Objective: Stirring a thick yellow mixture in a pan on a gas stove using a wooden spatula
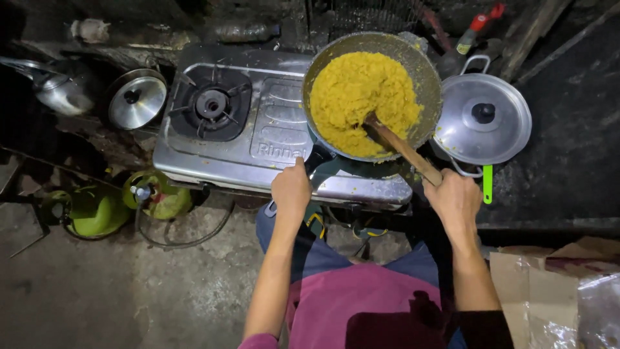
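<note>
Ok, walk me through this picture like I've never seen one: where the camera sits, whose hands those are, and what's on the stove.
There is no machine here. The one picture comes from a camera worn on a person's head, looking down, so the two bare arms reaching up from the bottom are that person's own.

The left hand grips the dark handle of a frying pan full of yellow rice. The right hand holds a wooden spatula, its tip dug into the rice.

The pan sits on the right side of a steel two-burner gas stove; the left burner is bare. Right of the pan stands a lidded silver pot. Left of the stove lies a loose pot lid, and below it stand two green gas bottles.
</note>
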